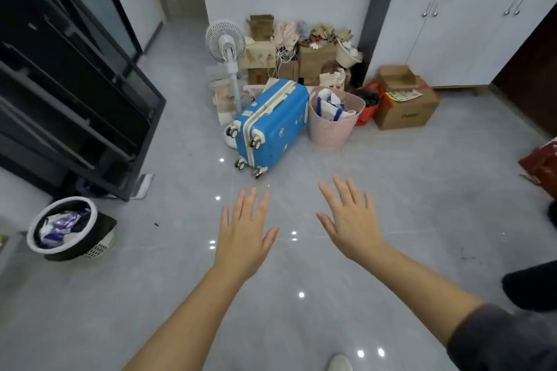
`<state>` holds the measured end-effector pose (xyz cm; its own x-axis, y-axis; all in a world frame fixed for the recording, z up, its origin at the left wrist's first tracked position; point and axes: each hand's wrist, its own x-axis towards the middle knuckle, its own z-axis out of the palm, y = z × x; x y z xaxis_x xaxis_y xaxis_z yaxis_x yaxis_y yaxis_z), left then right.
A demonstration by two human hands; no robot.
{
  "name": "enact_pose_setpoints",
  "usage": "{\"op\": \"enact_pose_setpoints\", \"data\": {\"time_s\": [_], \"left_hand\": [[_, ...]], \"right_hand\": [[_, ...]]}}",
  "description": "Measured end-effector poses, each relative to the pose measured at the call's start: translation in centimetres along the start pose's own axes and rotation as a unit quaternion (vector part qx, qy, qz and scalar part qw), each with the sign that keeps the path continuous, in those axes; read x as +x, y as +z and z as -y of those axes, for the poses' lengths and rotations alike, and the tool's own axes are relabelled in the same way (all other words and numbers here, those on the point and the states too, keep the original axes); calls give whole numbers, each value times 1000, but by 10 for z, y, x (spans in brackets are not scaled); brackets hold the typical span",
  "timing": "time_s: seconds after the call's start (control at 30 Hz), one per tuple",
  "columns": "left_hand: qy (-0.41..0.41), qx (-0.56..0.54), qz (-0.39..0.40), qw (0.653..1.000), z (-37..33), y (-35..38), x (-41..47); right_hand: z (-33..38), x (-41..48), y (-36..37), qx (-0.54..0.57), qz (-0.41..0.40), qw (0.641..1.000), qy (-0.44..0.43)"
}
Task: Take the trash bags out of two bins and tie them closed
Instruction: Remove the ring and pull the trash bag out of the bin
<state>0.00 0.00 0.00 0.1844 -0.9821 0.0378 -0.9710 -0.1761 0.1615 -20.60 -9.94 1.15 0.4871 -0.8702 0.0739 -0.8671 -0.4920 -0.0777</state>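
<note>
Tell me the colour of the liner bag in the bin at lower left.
Black, folded over the white rim of the bin; the head view, the only one, shows it.

**Both hands out flat, bins waiting on the floor**

Left hand (244, 229) and right hand (351, 220) are stretched forward over the grey tiled floor (391, 190), palms down, fingers spread, holding nothing. Down at the left, a white-rimmed bin (61, 227) lined with a black trash bag (104, 224) sits beside the black frame (75, 93), wrappers showing inside. Straight ahead, a blue suitcase (271, 123) lies on its side, touching a pink basket (331, 126) stuffed with bags. Cardboard boxes (404, 108) and a white fan (226, 42) crowd the wall behind.
</note>
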Motion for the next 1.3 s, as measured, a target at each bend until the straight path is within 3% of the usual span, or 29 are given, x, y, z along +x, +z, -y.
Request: {"op": "enact_pose_setpoints", "data": {"time_s": [0.4,0.77,1.03,1.3], "left_hand": [[-16,3,0,1000,155,-9,0],[-58,24,46,997,313,-4,60],[-122,39,56,990,438,-10,63],[-110,43,69,991,593,-5,47]], "right_hand": [[150,55,29,6,68,997,-27],[254,178,84,17,117,991,-54],[376,255,113,4,161,980,-118],[538,278,151,17,160,982,-101]]}}
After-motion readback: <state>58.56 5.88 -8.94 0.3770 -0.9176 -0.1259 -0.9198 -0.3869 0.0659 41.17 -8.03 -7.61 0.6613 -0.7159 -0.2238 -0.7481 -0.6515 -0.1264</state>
